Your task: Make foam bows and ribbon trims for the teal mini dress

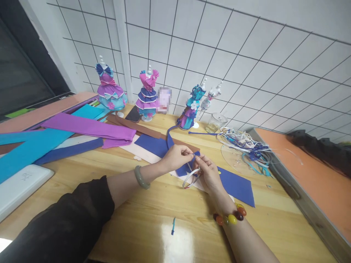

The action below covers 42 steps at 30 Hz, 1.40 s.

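Note:
My left hand [175, 157] and my right hand [207, 171] meet over the wooden table [153, 223], both pinching a small folded piece of dark blue ribbon [195, 155]. A long tail of that blue ribbon [170, 137] runs back toward the dress models. A small roll of clear tape [191, 178] hangs under my right hand's fingers. Beneath the hands lie dark blue foam sheets [237, 185] and a pale pink sheet [142, 151].
Miniature mannequins in foam dresses [109, 91] [148, 95] [190, 109] stand along the tiled wall, with a glass jar [216, 122]. A clear plate of tangled ribbons [246, 149] sits right. Purple, teal and blue foam strips [82, 126] lie left, beside a white box [19, 186].

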Motion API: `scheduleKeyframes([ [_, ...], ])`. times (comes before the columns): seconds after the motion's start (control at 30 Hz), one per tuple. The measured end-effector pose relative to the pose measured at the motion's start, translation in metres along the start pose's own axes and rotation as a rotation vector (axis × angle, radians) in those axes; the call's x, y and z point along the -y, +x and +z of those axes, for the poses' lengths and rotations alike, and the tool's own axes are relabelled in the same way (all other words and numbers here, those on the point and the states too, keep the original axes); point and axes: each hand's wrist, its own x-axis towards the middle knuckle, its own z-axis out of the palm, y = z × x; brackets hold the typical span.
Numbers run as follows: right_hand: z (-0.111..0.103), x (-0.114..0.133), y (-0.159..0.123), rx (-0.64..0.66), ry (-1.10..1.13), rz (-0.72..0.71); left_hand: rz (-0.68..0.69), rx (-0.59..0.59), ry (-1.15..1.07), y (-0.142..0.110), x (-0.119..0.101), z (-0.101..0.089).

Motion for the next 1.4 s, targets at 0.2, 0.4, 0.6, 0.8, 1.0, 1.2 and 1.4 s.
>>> scheduleKeyframes([
  [0.2,0.0,0.0,0.0,0.014,0.034,0.024,0.025,-0.029,0.044,-0.003,-0.003,0.001],
  [0.4,-0.002,-0.002,0.0,0.023,0.128,0.081,0.039,-0.083,0.067,-0.005,-0.007,0.0],
  [0.6,0.002,0.0,-0.001,0.004,0.091,0.09,-0.007,-0.08,0.03,-0.002,-0.004,-0.001],
  [0.8,0.002,0.002,-0.002,-0.027,0.051,0.083,-0.157,0.049,-0.234,0.003,-0.005,-0.002],
  [1.0,-0.003,0.0,0.001,-0.029,0.067,0.088,-0.274,0.157,-0.355,0.003,-0.01,-0.007],
  [1.2,-0.006,0.002,0.002,-0.066,0.04,0.101,-0.367,0.233,-0.437,0.003,-0.011,-0.011],
  [1.4,-0.007,0.002,0.001,-0.04,0.046,0.103,-0.392,0.279,-0.463,0.004,-0.012,-0.014],
])
